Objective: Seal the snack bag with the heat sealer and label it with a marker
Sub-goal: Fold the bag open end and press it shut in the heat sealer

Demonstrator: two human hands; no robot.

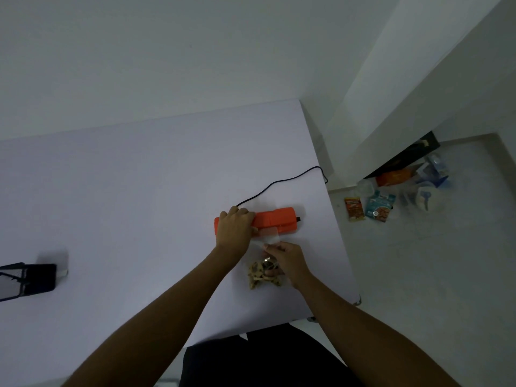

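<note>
Two grips busy: clamps the left grip (pixel 234 227) over the orange heat sealer (pixel 276 220), long axis across the desk (pixel 139 191); pinches the snack bag (pixel 262 272) with the nearer right grip (pixel 287 259), just nearside of it, clear mouth seemingly fed under the pressing bar.

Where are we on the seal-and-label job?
Done: the filled snack bag has its top edge in the orange heat sealer. In hand: the left hand grips the sealer and the right hand pinches the bag. Left: finish the seal, then label the bag; neither hand holds a pen.
</note>
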